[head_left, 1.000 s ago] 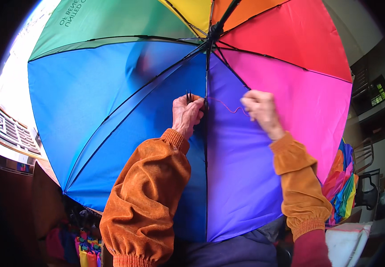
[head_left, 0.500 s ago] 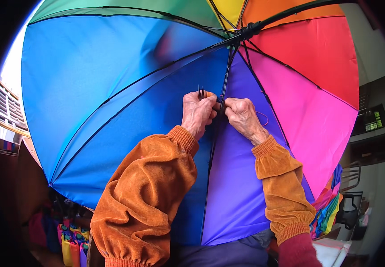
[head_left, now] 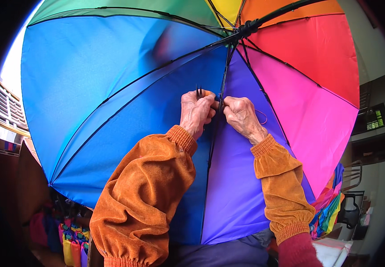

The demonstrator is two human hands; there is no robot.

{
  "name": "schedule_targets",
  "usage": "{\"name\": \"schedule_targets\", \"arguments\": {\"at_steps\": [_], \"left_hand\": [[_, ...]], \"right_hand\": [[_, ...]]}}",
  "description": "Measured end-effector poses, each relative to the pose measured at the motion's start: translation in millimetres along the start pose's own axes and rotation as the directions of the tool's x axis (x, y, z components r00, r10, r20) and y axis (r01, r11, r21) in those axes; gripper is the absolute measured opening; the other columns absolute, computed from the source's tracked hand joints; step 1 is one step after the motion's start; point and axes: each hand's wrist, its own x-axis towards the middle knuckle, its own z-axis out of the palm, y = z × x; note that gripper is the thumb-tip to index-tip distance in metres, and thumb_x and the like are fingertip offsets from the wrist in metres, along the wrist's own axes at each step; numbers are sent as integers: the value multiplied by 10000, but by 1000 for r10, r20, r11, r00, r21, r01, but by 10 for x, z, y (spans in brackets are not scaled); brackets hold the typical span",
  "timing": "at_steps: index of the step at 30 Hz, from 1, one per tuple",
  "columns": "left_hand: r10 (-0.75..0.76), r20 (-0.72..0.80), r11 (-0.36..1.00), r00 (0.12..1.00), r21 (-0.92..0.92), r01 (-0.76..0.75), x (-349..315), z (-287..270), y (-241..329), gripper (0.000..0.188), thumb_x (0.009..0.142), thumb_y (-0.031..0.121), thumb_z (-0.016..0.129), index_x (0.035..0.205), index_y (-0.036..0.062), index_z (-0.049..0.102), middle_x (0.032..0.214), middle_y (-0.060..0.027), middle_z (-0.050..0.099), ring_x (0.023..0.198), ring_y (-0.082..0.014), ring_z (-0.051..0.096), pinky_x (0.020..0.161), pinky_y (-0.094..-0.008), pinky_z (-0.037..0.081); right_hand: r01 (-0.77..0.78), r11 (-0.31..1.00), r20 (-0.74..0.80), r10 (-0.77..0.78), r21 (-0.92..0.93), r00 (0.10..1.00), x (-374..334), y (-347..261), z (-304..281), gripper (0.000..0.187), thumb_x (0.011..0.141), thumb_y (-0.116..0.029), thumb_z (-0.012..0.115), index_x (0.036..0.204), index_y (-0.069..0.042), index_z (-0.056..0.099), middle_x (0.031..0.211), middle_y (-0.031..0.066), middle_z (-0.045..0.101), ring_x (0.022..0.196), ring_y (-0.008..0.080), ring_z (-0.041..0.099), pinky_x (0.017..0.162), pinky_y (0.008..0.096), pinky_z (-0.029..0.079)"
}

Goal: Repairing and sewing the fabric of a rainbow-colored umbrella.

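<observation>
While clasping dark snips (head_left: pixel 198 92) in the left hand (head_left: pixel 195 113), clenching the right hand (head_left: pixel 242 116) at a black rib (head_left: pixel 225 76) between both grips; cannot tell the exact thing pinched there. Find the open umbrella (head_left: pixel 90 80) spread around and above the grip: probably light, stiff along the rib, soft and slippery in the cloth (head_left: pixel 246 191), so best taken by the rib. Count two hands, one umbrella, one pair of snips, one pinkish thread loop (head_left: pixel 266 118) just right of the right grip, and seven cloth colours.
</observation>
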Motion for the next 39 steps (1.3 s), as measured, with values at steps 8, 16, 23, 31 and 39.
{"name": "schedule_targets", "arguments": {"at_steps": [8, 16, 23, 31, 39], "left_hand": [[13, 31, 999, 999, -50, -11, 43, -7, -38, 95, 825, 96, 547, 813, 3, 549, 640, -50, 549, 426, -49, 399, 346, -192, 271], [-23, 95, 999, 995, -33, 26, 152, 25, -36, 93, 798, 108, 559, 748, 33, 533, 577, -20, 526, 423, -54, 407, 369, -204, 319], [249, -65, 953, 966, 194, -233, 158, 30, -125, 142, 808, 103, 558, 692, 39, 507, 568, -40, 548, 406, -48, 395, 354, -210, 316], [141, -78, 988, 987, -53, -145, 79, 0, -52, 119, 840, 131, 555, 772, 54, 495, 658, -56, 591, 433, -44, 401, 353, -181, 293], [113, -12, 993, 994, -20, -113, 29, -4, -32, 119, 841, 135, 553, 772, 56, 499, 672, -47, 591, 439, -46, 406, 362, -180, 296]], "right_hand": [[86, 991, -121, -74, 98, 990, 69, 82, 79, 72, 669, 70, 480, 665, 1, 462, 627, 164, 514, 605, 348, 549, 526, 386, 423], [33, 992, -234, -3, 124, 972, 18, 97, 202, 102, 712, 76, 496, 774, 13, 545, 679, 147, 562, 608, 293, 576, 548, 355, 442], [-62, 928, -256, 165, 366, 953, 61, -58, 28, 85, 781, 16, 531, 853, 20, 577, 677, 83, 573, 523, 156, 547, 468, 274, 427], [-350, 637, -78, 543, 687, 836, 25, -108, -126, 63, 808, -7, 537, 854, 24, 568, 694, 13, 538, 481, 49, 476, 409, 196, 376], [-313, 691, -127, 506, 651, 853, 10, -119, -100, 50, 791, 8, 555, 831, 22, 581, 716, 17, 542, 482, 65, 480, 417, 203, 380]]}}
